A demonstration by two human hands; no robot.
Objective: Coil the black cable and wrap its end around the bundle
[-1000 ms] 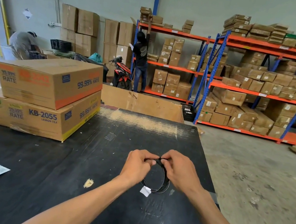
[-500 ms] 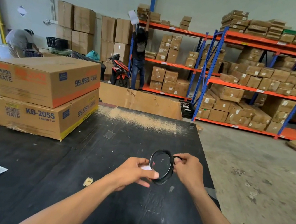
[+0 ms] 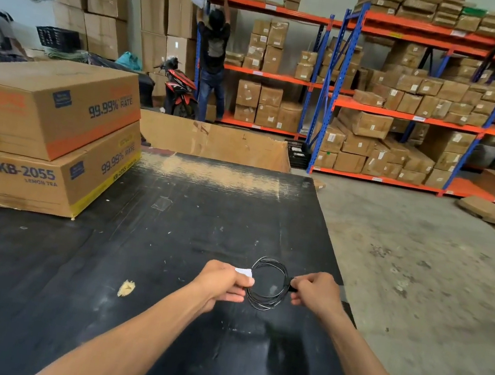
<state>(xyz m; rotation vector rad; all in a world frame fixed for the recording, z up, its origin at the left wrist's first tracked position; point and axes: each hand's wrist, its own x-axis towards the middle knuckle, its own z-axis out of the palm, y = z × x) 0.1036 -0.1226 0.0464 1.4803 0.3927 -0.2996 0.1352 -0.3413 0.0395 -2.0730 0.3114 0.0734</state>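
You hold the coiled black cable [image 3: 268,284] above the table [image 3: 166,239], left hand [image 3: 223,282] and right hand [image 3: 315,292] pinching opposite sides; wrapping its end likely comes next.

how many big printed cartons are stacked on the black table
2. The upper carton sits on the lower carton marked KB-2055, at the far left of the black table. Others may be hidden beyond the left edge.
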